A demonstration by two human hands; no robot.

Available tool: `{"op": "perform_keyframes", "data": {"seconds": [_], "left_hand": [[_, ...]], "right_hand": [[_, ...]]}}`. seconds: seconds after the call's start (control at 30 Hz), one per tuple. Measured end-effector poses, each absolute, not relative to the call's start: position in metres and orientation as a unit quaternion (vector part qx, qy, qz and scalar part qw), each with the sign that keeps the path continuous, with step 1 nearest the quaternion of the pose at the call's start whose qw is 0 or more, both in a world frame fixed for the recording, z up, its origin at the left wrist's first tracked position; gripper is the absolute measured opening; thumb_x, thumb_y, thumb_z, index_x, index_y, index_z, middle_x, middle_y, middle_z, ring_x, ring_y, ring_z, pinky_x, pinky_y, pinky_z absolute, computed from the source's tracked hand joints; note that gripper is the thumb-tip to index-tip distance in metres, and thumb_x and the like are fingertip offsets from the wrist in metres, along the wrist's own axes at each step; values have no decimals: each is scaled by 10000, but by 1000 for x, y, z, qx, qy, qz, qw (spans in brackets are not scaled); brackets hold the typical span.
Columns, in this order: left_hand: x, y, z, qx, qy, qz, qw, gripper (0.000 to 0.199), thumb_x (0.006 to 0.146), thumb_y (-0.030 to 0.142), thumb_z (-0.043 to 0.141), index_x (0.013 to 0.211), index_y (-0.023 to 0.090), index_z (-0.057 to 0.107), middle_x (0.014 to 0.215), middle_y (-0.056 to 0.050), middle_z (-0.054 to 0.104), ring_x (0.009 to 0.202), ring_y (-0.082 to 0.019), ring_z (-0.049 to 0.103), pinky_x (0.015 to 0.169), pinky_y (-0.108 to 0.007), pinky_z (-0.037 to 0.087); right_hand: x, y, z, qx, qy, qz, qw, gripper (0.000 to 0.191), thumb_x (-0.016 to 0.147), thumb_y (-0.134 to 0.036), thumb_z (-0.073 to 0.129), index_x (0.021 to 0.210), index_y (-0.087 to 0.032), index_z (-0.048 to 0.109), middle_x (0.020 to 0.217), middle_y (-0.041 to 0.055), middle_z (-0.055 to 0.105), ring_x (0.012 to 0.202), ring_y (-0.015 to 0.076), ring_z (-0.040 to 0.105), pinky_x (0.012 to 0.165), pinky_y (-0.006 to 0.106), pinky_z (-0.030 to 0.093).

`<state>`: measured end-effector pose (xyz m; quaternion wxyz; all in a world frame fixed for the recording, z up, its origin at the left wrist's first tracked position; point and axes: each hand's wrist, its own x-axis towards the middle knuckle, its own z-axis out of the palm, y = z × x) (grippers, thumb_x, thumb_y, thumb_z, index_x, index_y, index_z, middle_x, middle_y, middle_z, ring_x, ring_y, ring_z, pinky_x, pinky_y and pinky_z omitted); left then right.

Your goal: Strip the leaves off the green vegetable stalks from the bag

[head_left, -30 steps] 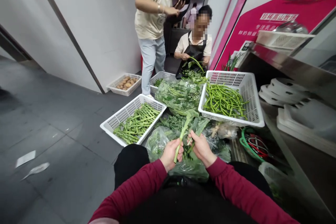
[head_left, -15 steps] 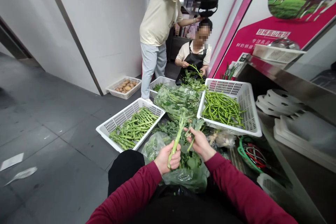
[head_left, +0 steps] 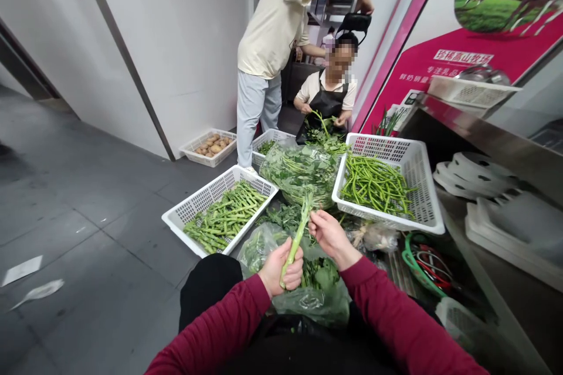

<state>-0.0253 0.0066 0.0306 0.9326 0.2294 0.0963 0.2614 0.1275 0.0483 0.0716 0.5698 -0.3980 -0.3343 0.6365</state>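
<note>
One green stalk (head_left: 295, 243) is sitting in the left hand (head_left: 281, 266), its fingers wrapping snugly round the lower half while the cut end is poking out below the fist. Its long axis is slanting away from the lap, up and a little rightward, with the leafy tip leading. And here's the key: that tip is lying just beside the right hand (head_left: 331, 237), to the left of its fingertips, so the right hand is the nearer one at the top and the left is owning the base. The right thumb and fingertips are lying close together; whether they're pinching a leaf or merely brushing the stalk, I cannot tell.

Underneath, a plastic bag (head_left: 308, 302) of greens is resting by the lap, so the stalk is being held in the air above it. Ahead and to the left, a white basket (head_left: 206, 194) of trimmed stalks is standing on the grey floor (head_left: 132, 205); to the right, another basket (head_left: 420, 179) is holding long beans. A bigger bundle of greens (head_left: 299, 167) is lying between them. Beyond, a seated co-worker (head_left: 325, 102) is handling more stems, and a standing person (head_left: 268, 29) is leaning over with a dark headset (head_left: 356, 22).
</note>
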Motion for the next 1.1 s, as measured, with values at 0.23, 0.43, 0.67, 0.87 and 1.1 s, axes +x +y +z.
{"op": "perform_keyframes", "data": {"seconds": [0.23,0.43,0.67,0.87,1.1], "left_hand": [[-20,12,25,191,170,324,911,354,814,506,373,668,184,388,360,89,268,239,-43,191,269,-163,140],[-24,14,22,210,145,295,921,376,810,531,359,659,187,380,364,90,262,245,-46,190,274,-161,139],[-21,2,16,256,114,225,933,403,827,533,292,658,185,406,362,78,295,241,-61,206,271,-174,195],[-24,2,21,257,80,207,941,402,841,507,273,654,183,419,363,75,303,237,-64,220,263,-177,246],[-19,-9,23,349,149,248,891,361,822,487,359,647,175,415,333,84,318,217,-59,240,248,-171,267]], "right_hand": [[107,0,54,-494,-581,335,553,64,740,-224,530,684,-199,546,682,11,537,671,141,495,661,271,400],[145,45,61,-618,-522,294,510,462,505,-119,688,945,-166,558,985,83,521,849,198,507,784,329,390],[135,38,71,-460,-404,562,557,318,685,-347,638,907,-150,524,566,-40,482,448,74,439,416,182,333],[135,25,63,-365,-246,666,602,229,627,-134,682,805,-149,539,609,-32,520,487,49,460,445,147,385],[126,20,54,-369,-55,738,563,95,710,-58,484,678,-145,467,443,-67,352,337,29,275,310,132,222]]}}
